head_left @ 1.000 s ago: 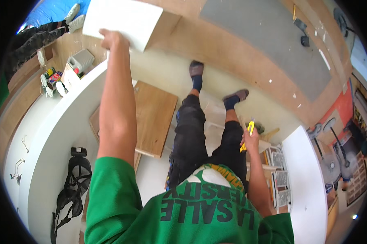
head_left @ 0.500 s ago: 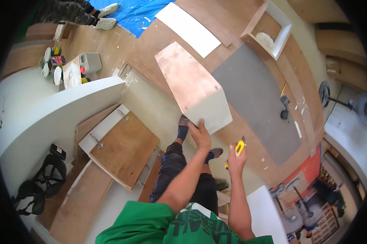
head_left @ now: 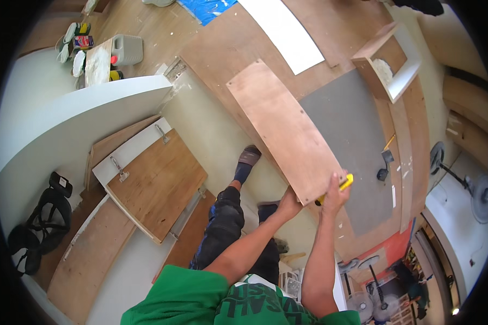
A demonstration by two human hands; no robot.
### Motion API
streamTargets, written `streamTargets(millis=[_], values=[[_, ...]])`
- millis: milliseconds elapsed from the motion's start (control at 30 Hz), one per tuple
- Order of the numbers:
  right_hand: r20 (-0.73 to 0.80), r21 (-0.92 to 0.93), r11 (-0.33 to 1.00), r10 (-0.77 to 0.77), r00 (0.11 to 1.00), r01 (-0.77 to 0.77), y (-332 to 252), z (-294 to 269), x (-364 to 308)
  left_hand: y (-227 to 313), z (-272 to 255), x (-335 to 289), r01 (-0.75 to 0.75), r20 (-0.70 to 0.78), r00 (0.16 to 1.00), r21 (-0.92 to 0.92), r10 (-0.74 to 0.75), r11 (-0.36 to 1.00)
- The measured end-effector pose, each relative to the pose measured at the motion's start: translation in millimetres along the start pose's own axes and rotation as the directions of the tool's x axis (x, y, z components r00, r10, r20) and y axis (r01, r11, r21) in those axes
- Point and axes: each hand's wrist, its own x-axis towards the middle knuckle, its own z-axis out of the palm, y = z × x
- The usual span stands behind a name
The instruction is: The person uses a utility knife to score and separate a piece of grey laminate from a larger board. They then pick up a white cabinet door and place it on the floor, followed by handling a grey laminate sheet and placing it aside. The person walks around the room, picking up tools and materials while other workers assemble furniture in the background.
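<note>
A long plywood box [head_left: 282, 127] hangs tilted before me, its bare brown face turned up and small dark spots near its corners. My left hand [head_left: 290, 203] is closed on its near left corner, the fingertips hidden beneath. At the near right corner, my right hand [head_left: 335, 199] is closed around a yellow utility knife [head_left: 348, 182] and touches the box edge. The knife's blade cannot be made out. Under the box lies a plywood work surface with a grey sheet [head_left: 357, 162] on it.
A white strip panel [head_left: 282, 32] and an open frame box [head_left: 411, 59] lie beyond. On my left stand a cabinet door with hinges [head_left: 157, 184], a white curved partition [head_left: 81, 108] and a jug [head_left: 127, 50]. A standing fan [head_left: 479, 197] is at the far right.
The box has turned so its plywood face shows and its white end is hidden. My right hand, with the knife, has come up against the near right corner. The view has shifted.
</note>
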Motion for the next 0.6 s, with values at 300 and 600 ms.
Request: streamTargets(millis=[300, 600], values=[[-0.136, 0.148, 0.895, 0.439, 0.888, -0.42, 147.3, -51.6, 4.1, -79.4, -90.8, 11.7, 0.423, -0.051, 0.902, -0.105, -0.43, 0.9], [-0.264, 0.147, 0.773, 0.632, 0.729, -0.617, 191.5, -50.7, 11.8, -60.8, -199.0, -70.9, 0.273, -0.061, 0.96, 0.401, -0.272, 0.874]])
